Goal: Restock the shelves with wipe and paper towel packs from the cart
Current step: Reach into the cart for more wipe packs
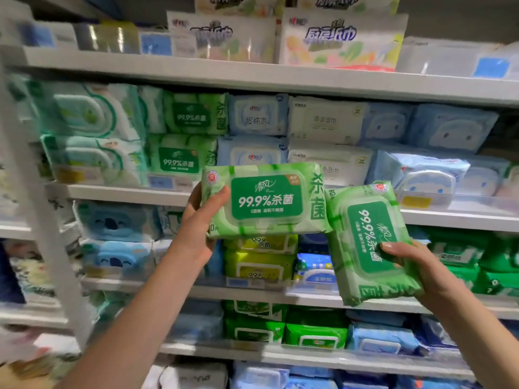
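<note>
Green wipe pack (266, 200) gripped level by its left end in the left hand (196, 228), up in front of the shelves (252, 77). Right hand (415, 265) holds a second green pack (368, 242) tilted, thumb curled over its lid.

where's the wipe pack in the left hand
Head view, centre: the left hand holds the green wipe pack, between the matching stocked packs and the tilted pack in the right hand.

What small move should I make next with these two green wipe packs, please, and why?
Probably lift the level pack in the left hand toward the matching green packs on the shelf up-left: same label, whereas the tilted pack in the right hand needs turning first.
</note>
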